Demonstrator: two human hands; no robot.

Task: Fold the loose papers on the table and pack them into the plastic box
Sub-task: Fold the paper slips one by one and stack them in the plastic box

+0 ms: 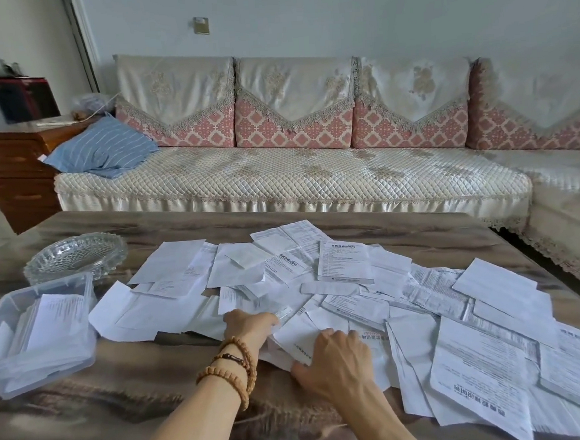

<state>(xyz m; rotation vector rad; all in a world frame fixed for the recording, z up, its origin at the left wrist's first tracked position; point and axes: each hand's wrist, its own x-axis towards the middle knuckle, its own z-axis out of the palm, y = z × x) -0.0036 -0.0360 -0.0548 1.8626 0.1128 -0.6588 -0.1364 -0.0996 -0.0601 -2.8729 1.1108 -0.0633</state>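
Head camera is looking down across a brown marbled table [100, 425] that is carrying a wide scatter of loose papers [346, 260], white printed sheets overlapping from the middle out to the right edge. At the left, a clear plastic box [4, 377] is sitting open on the table with a few folded sheets [57, 318] already lying inside it, and a cut-glass dish [75, 257] is standing just behind the box. Beyond the table a long sofa [293, 181] with cream quilted covers and pink patterned cushions is running along a pale wall, a blue striped pillow [105, 148] is lying at its left end, and a wooden cabinet [14, 170] is standing beside that. The left hand [249, 322], with bead bracelets [232, 368] circling its wrist, is curling its fingers around the edge of a sheet in the near part of the pile. The right hand [332, 361] is lying just beside it with fingers spread and nearly straight, pressing flat on a white sheet [298, 336]. Fingertips of the left hand are hiding under paper, print on the sheets is blurring beyond reading, and the rightmost papers are being cut off by the frame.
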